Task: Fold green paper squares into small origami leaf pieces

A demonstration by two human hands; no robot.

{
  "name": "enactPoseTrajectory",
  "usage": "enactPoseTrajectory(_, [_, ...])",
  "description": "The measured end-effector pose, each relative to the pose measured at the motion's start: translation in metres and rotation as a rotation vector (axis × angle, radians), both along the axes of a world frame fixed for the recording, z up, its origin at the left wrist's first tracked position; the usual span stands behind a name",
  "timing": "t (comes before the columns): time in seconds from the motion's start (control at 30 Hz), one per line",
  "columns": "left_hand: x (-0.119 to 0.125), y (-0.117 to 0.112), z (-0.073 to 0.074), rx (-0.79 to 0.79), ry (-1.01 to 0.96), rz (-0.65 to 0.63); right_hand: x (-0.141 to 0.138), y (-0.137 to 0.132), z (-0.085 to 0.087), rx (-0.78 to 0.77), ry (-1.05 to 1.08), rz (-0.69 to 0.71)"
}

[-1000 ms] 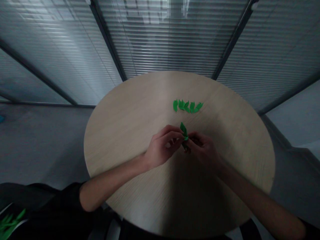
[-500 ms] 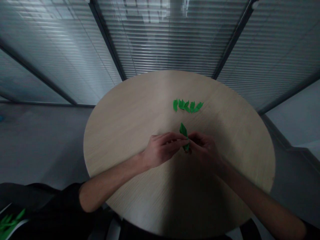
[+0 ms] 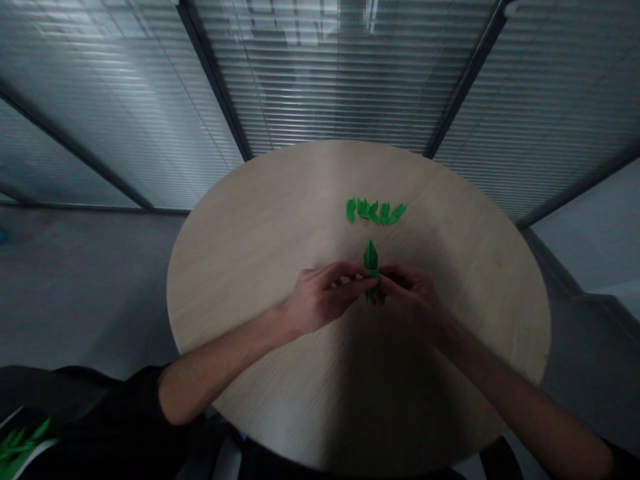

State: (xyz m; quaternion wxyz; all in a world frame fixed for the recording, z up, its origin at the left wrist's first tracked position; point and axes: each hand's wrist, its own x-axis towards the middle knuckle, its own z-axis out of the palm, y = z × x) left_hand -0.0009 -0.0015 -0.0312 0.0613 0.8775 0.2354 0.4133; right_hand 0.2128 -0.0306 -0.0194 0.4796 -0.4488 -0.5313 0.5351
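Between my two hands stands a small green leaf-shaped piece [image 3: 371, 255], creased down its middle and pointed at the top; it looks like folded paper, though I cannot be sure. The fingers of my left hand [image 3: 330, 293] pinch its left side. My right hand [image 3: 407, 293] grips it from the right, with the fingertips partly hidden behind it. Farther back on the round table [image 3: 240, 233] lies a row of several similar green pieces [image 3: 374, 212], set close together.
At the lower left corner, more green pieces [image 3: 23, 443] lie in something with a white edge, beside my dark sleeve. Beyond the pale wooden table rise glass panels with blinds [image 3: 345, 100] and dark frames. Grey floor [image 3: 115, 280] shows at the left.
The green piece has turned more upright and its tip has shifted slightly right and up. Both hands keep their hold, with only small finger movement.
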Motion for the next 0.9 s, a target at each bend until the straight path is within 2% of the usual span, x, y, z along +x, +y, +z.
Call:
enactPoseTrajectory(0.17, [0.000, 0.000, 0.000, -0.051, -0.009, -0.025, 0.001, -0.001, 0.001, -0.027, 0.035, -0.015])
enactPoseTrajectory(0.4, [0.003, 0.001, -0.001, 0.008, -0.060, -0.075, 0.001, 0.000, 0.002, 0.000, -0.023, -0.056])
enactPoseTrajectory(0.47, [0.006, -0.001, 0.001, -0.044, -0.109, -0.085, 0.001, 0.001, 0.001, 0.008, -0.042, -0.081])
enactPoseTrajectory(0.53, [0.009, -0.003, 0.005, -0.179, -0.212, -0.072, 0.000, 0.001, -0.001, 0.012, -0.062, -0.099])
enactPoseTrajectory(0.6, [0.013, -0.005, 0.009, -0.403, -0.329, -0.027, -0.002, 0.000, -0.002, 0.015, -0.069, -0.114])
enactPoseTrajectory(0.7, [0.018, -0.005, 0.013, -0.738, -0.314, 0.052, -0.004, -0.001, -0.003, 0.032, -0.071, -0.140])
enactPoseTrajectory(0.8, [0.021, -0.003, 0.012, -0.940, -0.285, -0.010, -0.005, -0.001, -0.002, 0.045, -0.102, -0.151])
enactPoseTrajectory(0.9, [0.023, -0.002, 0.010, -1.059, -0.326, -0.085, -0.005, -0.002, -0.002, 0.052, -0.122, -0.157])
